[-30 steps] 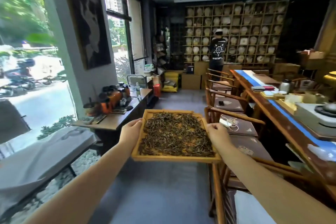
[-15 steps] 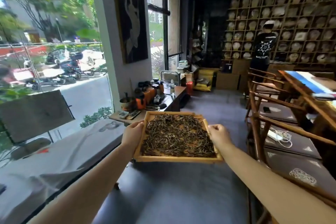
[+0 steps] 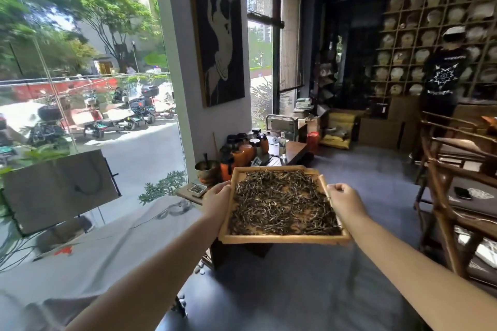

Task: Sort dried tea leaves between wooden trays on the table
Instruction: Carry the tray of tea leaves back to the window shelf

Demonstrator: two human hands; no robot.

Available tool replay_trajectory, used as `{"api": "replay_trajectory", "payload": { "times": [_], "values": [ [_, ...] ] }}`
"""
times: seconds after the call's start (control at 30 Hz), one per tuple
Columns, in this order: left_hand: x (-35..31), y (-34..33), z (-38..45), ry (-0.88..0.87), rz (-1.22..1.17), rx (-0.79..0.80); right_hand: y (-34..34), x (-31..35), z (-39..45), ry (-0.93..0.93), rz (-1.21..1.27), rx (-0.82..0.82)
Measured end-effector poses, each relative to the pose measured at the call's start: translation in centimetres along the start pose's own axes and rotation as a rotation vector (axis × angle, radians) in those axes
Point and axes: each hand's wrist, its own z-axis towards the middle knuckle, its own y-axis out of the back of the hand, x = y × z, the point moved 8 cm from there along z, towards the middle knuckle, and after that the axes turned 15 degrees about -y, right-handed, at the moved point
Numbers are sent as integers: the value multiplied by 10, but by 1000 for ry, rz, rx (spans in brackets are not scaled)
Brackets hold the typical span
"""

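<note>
One wooden tray (image 3: 282, 238), shallow and rectangular with a low raised rim, held in the air at lower centre of the frame, over grey floor and not yet on any table. Contents: one loose layer of dried tea leaves (image 3: 282, 204), dark and wiry with paler strands, spread across nearly the whole bed, bare wood showing in patches.

Hold, as I have it: my left hand (image 3: 217, 200) curls round the left rim about midway along, fingers going under out of view; my right hand (image 3: 345, 199) grips the right rim opposite, fingers curled over the edge. Both closed on the tray, one per long side, the tray close to level.

Handling, by my judgement: the tray is stiff and will not flex; the load looks light. The leaves are the delicate part, being brittle, unfixed and likely to slide or spill over the low rim if I tilt or jolt. The side rims are the sensible place to hold, evenly, at mid-length.

Nearby: one table under a pale cloth (image 3: 88, 244) at lower left; one dark side table (image 3: 294, 148) with orange jars (image 3: 243, 152) beyond the tray's far edge.
</note>
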Motion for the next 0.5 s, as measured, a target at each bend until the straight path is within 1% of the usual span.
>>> {"api": "replay_trajectory", "payload": {
  "times": [0.13,0.27,0.5],
  "values": [
    [22,-27,55,27,5,13,-21,11,59,-14,23,13],
    [43,-51,117,35,18,-12,-46,20,122,-24,14,11],
    [85,-91,236,33,26,-1,-109,54,246,-16,33,46]
  ]
}}
